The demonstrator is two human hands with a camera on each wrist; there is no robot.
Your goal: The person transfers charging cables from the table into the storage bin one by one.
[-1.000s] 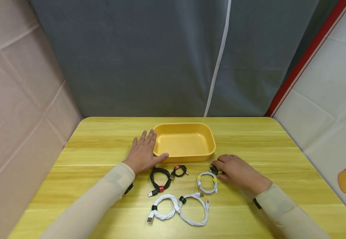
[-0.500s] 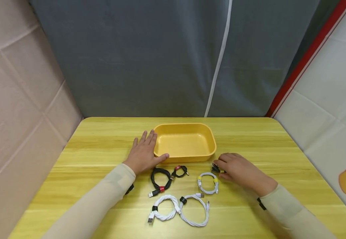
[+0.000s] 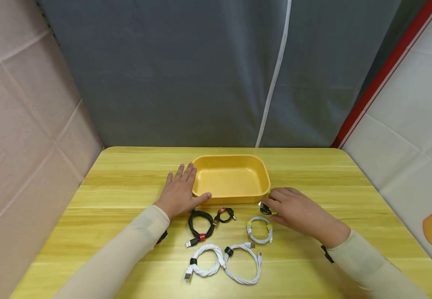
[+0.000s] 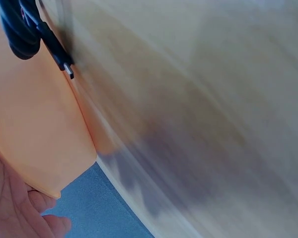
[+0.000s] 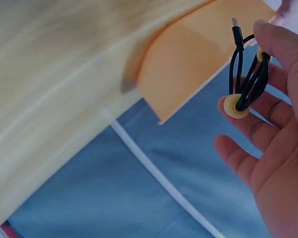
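A yellow tray point(image 3: 234, 179) stands mid-table. My left hand point(image 3: 184, 187) lies flat on the table against the tray's left wall, fingers straight and thumb along the front wall. My right hand point(image 3: 277, 205) is by the tray's front right corner and pinches a small black coiled cable point(image 3: 264, 207). In the right wrist view that black coiled cable point(image 5: 246, 79) has a yellow tie and hangs from my fingers point(image 5: 283, 47) beside the tray point(image 5: 193, 59). The left wrist view shows the tray wall point(image 4: 35, 129) and part of my left hand point(image 4: 12, 210).
Other coiled cables lie in front of the tray: a black one with a red tie point(image 3: 200, 224), a smaller black one point(image 3: 224, 214), a white one with yellow ties point(image 3: 259, 229), and two white ones with black ties point(image 3: 205, 260) point(image 3: 243, 262). A grey curtain hangs behind the table.
My right hand has moved a little up and left toward the tray's front right corner, lifting the small black cable off the table. The left hand has stayed put.
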